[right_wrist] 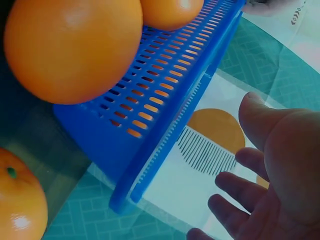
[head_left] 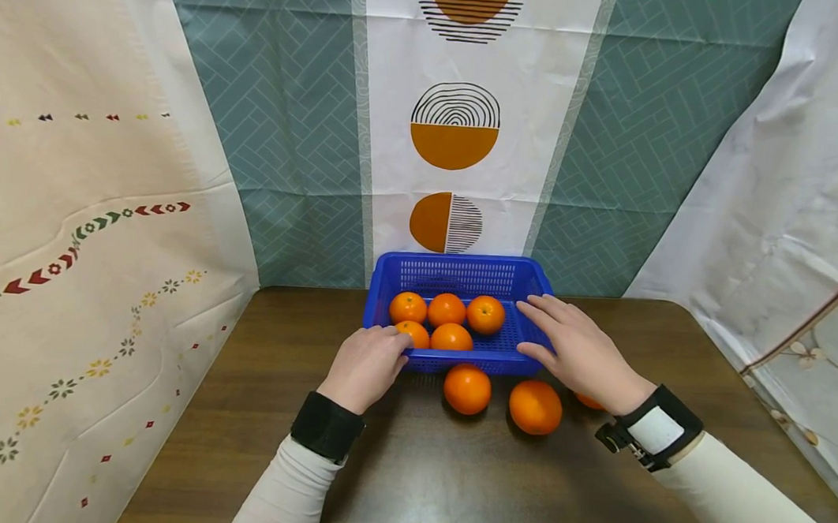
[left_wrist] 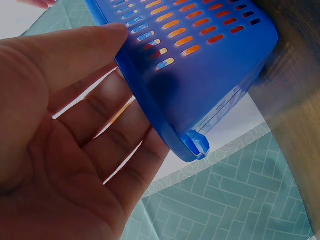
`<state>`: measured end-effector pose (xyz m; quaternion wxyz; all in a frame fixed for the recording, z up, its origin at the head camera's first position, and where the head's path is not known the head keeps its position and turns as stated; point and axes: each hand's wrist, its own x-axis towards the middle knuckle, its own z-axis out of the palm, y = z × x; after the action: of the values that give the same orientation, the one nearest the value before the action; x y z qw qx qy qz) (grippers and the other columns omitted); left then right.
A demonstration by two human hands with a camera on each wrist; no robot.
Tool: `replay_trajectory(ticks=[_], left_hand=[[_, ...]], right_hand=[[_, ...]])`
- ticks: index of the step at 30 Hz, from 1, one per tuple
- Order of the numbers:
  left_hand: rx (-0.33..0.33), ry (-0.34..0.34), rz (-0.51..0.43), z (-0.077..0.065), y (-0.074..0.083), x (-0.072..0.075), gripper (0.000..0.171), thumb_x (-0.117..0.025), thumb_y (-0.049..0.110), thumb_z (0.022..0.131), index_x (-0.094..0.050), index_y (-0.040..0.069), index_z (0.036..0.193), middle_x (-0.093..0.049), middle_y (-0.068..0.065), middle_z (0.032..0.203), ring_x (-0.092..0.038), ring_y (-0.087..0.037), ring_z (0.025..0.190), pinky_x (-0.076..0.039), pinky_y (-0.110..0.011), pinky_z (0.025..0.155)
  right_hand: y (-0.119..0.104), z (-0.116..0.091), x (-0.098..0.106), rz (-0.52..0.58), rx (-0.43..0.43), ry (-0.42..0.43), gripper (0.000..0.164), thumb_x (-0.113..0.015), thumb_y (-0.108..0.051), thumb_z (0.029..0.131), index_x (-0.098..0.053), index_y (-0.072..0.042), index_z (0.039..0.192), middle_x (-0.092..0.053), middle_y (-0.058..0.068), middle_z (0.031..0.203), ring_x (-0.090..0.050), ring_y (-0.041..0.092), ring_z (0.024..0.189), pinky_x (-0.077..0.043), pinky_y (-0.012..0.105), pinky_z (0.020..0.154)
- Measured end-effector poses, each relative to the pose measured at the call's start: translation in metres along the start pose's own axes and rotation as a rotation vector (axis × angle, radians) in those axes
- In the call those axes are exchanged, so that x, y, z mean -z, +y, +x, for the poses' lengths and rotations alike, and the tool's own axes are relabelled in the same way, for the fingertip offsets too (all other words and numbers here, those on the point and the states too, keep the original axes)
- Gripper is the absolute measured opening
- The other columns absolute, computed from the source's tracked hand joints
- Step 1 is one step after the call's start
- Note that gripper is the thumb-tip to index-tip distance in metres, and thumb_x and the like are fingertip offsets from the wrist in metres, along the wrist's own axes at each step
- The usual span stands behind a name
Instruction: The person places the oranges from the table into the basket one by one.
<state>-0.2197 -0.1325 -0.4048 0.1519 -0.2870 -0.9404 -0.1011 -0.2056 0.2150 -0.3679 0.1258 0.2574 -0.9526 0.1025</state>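
A blue plastic basket with slotted walls stands on the table, several oranges inside it. At its front left corner my left hand pinches the rim. In the left wrist view the thumb lies on the outer side of the basket and the fingers reach behind the rim. My right hand hovers over the basket's right end, fingers spread and holding nothing; the right wrist view shows it apart from the rim. Before the basket lie one orange, a second orange and a third orange, mostly hidden beneath the right hand.
The brown wooden table runs back to a hanging patterned cloth close behind the basket. A cream cloth hangs on the left side and a white cloth on the right.
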Motion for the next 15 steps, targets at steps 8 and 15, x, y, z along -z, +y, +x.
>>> replay_trajectory(ticks=[8,15], left_hand=[[0.01,-0.012,-0.001,0.001,0.001,0.001,0.017,-0.089,0.018,0.095,-0.08,0.013,0.108,-0.076,-0.005,0.096,-0.069,-0.028,0.086,-0.062,-0.045,0.087],[0.012,-0.006,-0.002,0.0,0.001,0.0,0.016,-0.09,0.017,0.095,-0.08,0.012,0.107,-0.076,-0.005,0.096,-0.069,-0.028,0.086,-0.062,-0.045,0.086]], right_hand=[[0.004,-0.018,0.002,0.006,0.014,0.038,0.068,-0.082,-0.029,0.102,-0.056,-0.002,0.159,-0.05,0.025,0.165,-0.043,0.049,0.154,-0.032,0.069,0.124],[0.009,-0.031,0.0,0.012,0.005,0.074,0.069,-0.083,-0.028,0.101,-0.056,-0.004,0.16,-0.051,0.024,0.164,-0.043,0.049,0.154,-0.033,0.07,0.123]])
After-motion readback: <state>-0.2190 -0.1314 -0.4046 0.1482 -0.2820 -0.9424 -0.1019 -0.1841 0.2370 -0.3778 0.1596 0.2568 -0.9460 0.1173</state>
